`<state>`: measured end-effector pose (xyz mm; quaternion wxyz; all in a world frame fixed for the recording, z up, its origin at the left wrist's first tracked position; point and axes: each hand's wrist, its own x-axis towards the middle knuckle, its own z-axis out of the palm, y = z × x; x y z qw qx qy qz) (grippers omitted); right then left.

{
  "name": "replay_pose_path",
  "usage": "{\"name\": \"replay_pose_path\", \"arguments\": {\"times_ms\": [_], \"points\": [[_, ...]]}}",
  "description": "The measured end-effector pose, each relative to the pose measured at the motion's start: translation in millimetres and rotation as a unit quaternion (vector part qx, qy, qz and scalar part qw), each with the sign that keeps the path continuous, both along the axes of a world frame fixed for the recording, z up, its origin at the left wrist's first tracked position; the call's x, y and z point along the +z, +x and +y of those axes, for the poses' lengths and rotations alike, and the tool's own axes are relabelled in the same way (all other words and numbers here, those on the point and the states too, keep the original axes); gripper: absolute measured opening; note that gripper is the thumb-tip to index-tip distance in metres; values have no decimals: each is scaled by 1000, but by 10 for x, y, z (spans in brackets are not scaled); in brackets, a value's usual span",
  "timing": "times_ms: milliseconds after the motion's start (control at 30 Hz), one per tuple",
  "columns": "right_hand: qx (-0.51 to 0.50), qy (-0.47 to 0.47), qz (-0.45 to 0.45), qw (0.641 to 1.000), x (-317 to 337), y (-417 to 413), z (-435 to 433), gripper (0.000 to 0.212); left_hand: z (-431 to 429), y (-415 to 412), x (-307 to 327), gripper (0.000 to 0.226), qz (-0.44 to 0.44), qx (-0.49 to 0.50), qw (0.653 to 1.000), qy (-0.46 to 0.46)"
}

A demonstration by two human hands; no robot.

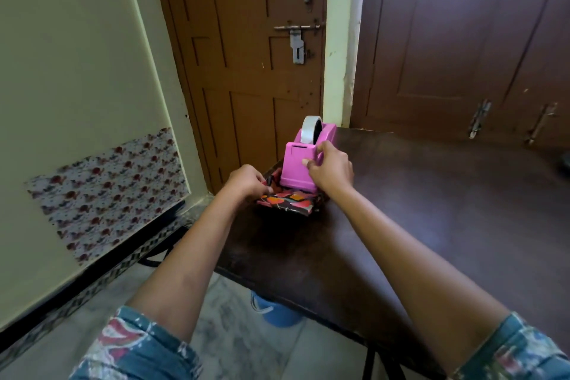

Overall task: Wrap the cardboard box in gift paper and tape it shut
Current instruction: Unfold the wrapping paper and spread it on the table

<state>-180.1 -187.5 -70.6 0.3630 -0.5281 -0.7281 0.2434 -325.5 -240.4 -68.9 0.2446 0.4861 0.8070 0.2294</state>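
Observation:
A small box wrapped in dark gift paper with red and orange shapes lies near the left corner of the dark table. A pink tape dispenser with a roll of clear tape stands just behind the box, touching it or on it. My right hand grips the dispenser's front right side, thumb on its face. My left hand has its fingers curled at the box's left edge, pinching the paper there. The box's far side is hidden by the dispenser.
The table's left edge runs close to a brown door with a bolt latch. A blue bucket sits on the floor under the table's near edge. A patterned sheet is stuck on the left wall.

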Motion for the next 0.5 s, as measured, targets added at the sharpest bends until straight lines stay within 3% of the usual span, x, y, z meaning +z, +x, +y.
{"name": "replay_pose_path", "arguments": {"times_ms": [267, 500], "points": [[-5, 20, -27, 999, 95, 279, -406, 25, -479, 289, 159, 11, 5, -47, 998, -41], [-10, 21, -17, 1000, 159, 658, -803, 26, -885, 644, 161, 12, 5, -48, 999, -5]]}}
